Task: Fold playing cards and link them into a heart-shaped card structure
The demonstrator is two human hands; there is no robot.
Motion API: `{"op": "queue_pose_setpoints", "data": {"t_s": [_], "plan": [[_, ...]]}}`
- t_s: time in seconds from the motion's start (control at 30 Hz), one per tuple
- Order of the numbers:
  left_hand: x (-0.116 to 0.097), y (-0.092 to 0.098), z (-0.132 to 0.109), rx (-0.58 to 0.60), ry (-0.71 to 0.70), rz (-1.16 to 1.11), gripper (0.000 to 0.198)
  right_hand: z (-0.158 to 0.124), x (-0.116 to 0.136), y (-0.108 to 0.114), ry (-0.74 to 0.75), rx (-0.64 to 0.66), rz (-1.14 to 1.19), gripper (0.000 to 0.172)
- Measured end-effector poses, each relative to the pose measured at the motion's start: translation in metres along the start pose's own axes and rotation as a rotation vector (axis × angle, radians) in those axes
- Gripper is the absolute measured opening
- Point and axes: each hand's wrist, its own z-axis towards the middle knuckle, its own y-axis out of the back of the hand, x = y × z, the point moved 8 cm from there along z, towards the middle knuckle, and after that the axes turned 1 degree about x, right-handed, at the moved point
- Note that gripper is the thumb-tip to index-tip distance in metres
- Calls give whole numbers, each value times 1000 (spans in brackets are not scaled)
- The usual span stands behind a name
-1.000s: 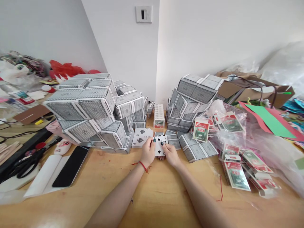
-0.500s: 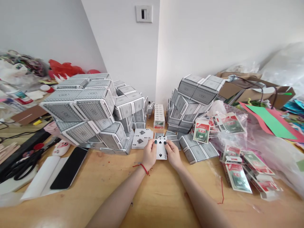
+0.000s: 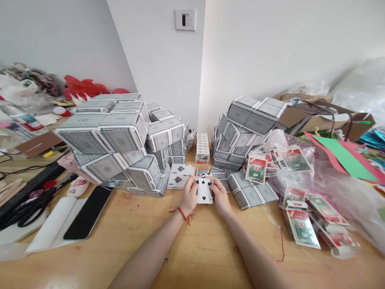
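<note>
Just below the frame's centre, the left hand (image 3: 189,195) and right hand (image 3: 220,196) pinch a white rectangular two-of-spades playing card (image 3: 204,192) by opposite sides; the thumbs have just spread apart, baring more of its face.

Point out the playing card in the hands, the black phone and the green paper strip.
Playing card (image 3: 203,190), head view: white face between its two large spades.
Black phone (image 3: 88,213), head view: middle of its dark screen.
Green paper strip (image 3: 345,159), head view: middle of its upper face.
</note>
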Motion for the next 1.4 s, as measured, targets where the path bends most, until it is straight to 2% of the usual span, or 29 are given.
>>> {"op": "queue_pose_setpoints", "data": {"t_s": [0.13, 0.27, 0.37, 0.5, 0.67, 0.8, 0.93, 1.0, 1.17, 1.3, 1.4], "plan": [[-2, 0, -1, -10, 20, -20, 17, 0, -7, -1, -60, 11, 70, 19], [2, 0, -1, -28, 59, -24, 20, 0, -8, -1, -33, 9, 86, 19], [7, 1, 0, -59, 79, 69, 23, 1, -5, 1, 19, -13, 20, 20], [6, 2, -3, -102, 40, 210, 24, 0, -4, 5, 86, -74, -133, 21], [2, 1, -8, -121, 19, 255, 18, -3, -2, 3, 213, -132, -251, 18], [-3, -3, -11, -94, 0, 244, 12, -4, -2, 2, 242, -127, -280, 17], [-10, -13, -12, 2, -66, 212, 19, -5, 3, 7, 274, -192, -298, 16], [-10, -15, -13, 3, -90, 227, 22, -6, 6, 9, 286, -214, -303, 16], [-2, -6, -13, -127, -52, 280, 24, -4, 2, 6, 205, -169, -253, 15], [-1, -2, -11, -131, -54, 263, 23, -1, -6, 3, 66, -107, -171, 15], [0, 1, -8, -116, -52, 227, 21, -1, -5, 1, 39, -75, -114, 14]]}}
